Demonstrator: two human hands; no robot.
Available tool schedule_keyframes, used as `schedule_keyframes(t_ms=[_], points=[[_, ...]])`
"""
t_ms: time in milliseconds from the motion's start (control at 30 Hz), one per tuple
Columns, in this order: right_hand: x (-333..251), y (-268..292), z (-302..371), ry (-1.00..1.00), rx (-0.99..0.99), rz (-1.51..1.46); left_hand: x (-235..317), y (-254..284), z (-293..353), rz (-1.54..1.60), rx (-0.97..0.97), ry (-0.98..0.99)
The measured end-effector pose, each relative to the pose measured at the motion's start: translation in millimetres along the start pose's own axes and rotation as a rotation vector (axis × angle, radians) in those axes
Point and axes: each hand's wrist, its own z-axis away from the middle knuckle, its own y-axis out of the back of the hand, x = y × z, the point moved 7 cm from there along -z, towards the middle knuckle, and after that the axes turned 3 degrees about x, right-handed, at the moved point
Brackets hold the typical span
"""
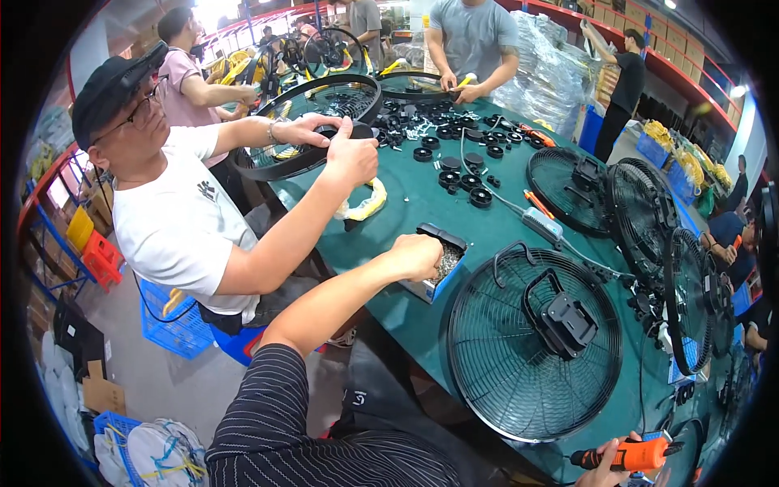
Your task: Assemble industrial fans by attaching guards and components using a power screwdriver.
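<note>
One box (pixel 449 281) holds metal bits (pixel 446 262), left hand (pixel 416 257) curled there (grasp hidden), right hand (pixel 604 468) gripping orange driver (pixel 639 455).

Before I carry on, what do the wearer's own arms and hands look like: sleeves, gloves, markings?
The left hand is bare, with no glove or wristband visible; its arm wears a black sleeve with thin pale stripes, ending near the elbow. The right hand is also gloveless; its arm runs out of the picture, so no sleeve shows. I see no cables or markings on either.
</note>
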Motion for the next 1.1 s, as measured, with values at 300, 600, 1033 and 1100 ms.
schedule_keyframes(t_ms=[300,600,1033,1100], points=[[-22.5,-7.1,2.6,0.046,0.03,-0.02,-3.8,14.3,13.0,0.079,0.113,-0.013],[-62.3,-28.4,4.8,0.094,0.046,-0.272,-8.8,26.1,21.8,0.168,0.301,-0.071],[-94.2,-112.6,33.3,-0.064,-0.222,-0.972,135.5,-37.0,164.1,1.378,-0.076,-0.524],[-93.5,-123.0,42.2,-0.062,-0.119,-0.989,148.9,-45.0,182.6,1.517,-0.186,-0.463]])
